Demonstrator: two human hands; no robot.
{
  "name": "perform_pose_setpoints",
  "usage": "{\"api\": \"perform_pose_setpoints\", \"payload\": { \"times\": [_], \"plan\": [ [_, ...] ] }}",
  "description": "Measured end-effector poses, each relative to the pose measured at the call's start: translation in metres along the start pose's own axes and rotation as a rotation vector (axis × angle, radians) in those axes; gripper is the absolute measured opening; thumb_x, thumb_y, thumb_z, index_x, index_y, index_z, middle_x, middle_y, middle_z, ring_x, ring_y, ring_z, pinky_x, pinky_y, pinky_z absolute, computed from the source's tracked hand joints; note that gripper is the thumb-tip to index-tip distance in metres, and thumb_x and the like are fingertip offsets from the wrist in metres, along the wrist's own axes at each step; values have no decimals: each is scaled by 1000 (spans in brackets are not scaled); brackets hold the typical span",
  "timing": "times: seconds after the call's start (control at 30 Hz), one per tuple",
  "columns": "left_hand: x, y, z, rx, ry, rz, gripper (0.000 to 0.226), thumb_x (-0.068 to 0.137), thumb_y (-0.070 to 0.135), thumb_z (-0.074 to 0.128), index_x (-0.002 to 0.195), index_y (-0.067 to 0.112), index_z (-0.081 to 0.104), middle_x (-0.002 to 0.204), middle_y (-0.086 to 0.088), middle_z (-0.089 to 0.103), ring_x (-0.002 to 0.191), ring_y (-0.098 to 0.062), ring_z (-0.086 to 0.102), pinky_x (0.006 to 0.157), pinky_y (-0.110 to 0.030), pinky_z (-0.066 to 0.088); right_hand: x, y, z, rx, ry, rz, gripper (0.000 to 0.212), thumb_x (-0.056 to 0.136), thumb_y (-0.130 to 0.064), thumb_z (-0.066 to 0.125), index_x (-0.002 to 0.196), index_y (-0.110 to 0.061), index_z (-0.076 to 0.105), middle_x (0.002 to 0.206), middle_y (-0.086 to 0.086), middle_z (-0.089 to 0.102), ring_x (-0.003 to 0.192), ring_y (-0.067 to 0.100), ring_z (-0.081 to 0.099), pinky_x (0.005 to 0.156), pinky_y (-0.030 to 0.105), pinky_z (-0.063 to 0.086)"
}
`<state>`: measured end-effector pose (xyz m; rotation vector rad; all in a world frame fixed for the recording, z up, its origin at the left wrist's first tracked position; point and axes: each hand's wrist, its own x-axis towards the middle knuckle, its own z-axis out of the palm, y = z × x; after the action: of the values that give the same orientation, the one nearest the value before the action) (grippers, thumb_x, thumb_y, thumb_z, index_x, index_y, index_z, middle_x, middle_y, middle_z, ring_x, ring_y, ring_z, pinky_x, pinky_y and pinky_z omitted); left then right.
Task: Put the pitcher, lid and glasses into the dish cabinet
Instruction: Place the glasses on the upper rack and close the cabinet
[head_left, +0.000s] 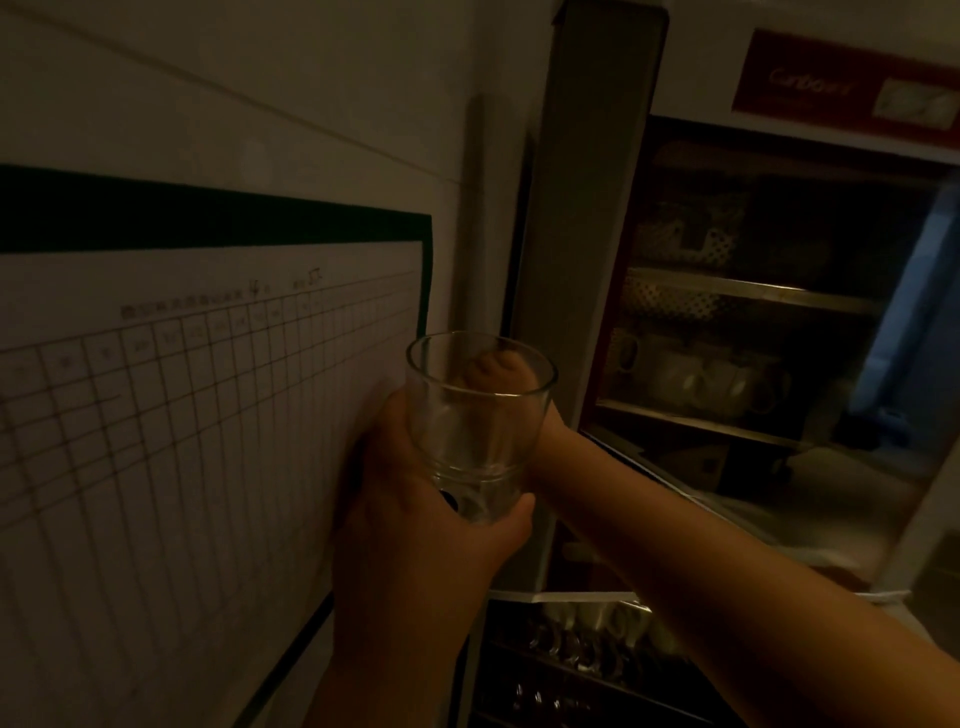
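My left hand (415, 499) is wrapped around the lower part of a clear drinking glass (478, 415) and holds it upright at the middle of the view. Just behind the glass, my right hand (545, 431) reaches across from the lower right, and its fingers are curled on the left edge of the grey cabinet door (587, 208), partly seen through the glass. The dish cabinet (727, 291) stands open to the right, dark inside, with metal shelves. No pitcher or lid is in view.
White mugs (696, 384) line a middle shelf of the cabinet. A lower wire rack (571, 649) holds several glasses. A gridded paper chart (182, 415) hangs on the wall at the left. A red box (841, 88) lies on top of the cabinet.
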<state>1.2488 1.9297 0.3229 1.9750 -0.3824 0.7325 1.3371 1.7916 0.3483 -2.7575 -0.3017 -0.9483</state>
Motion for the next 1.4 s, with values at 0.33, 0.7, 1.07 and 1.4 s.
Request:
{"api": "perform_pose_setpoints", "payload": {
  "times": [0.33, 0.7, 1.07, 1.4],
  "plan": [
    [-3, 0, -1, -48, -11, -22, 112, 40, 61, 68, 136, 34, 17, 133, -4, 50, 111, -22, 54, 81, -27, 34, 30, -10, -38, -4, 51, -48, 81, 75, -16, 70, 143, -13, 27, 139, 15, 41, 115, 32, 51, 81, 31, 36],
    [-7, -5, -1, -106, -22, -14, 113, 41, 57, 77, 132, 45, 12, 133, 7, 47, 99, 1, 34, 81, -22, 31, 54, -13, -64, -127, -61, 95, 51, 89, -20, 54, 136, -14, 35, 137, 13, 41, 114, 32, 50, 90, 40, 45],
    [-7, -10, 2, -157, -1, -18, 113, 40, 56, 77, 134, 45, 13, 122, 20, 41, 98, 0, 39, 80, -22, 34, 69, -42, -87, -312, 92, 130, 25, 95, -19, 40, 116, -9, 50, 77, 4, 47, 66, 20, 47, 62, 34, 38],
    [-8, -9, 2, -172, -66, -121, 119, 39, 54, 84, 128, 54, 5, 134, 11, 42, 112, -10, 47, 85, -24, 32, 60, -71, -108, 913, 123, 481, 55, 99, -34, 40, 148, -23, 17, 116, -3, 45, 78, -2, 39, 42, 2, 34]
  ]
}}
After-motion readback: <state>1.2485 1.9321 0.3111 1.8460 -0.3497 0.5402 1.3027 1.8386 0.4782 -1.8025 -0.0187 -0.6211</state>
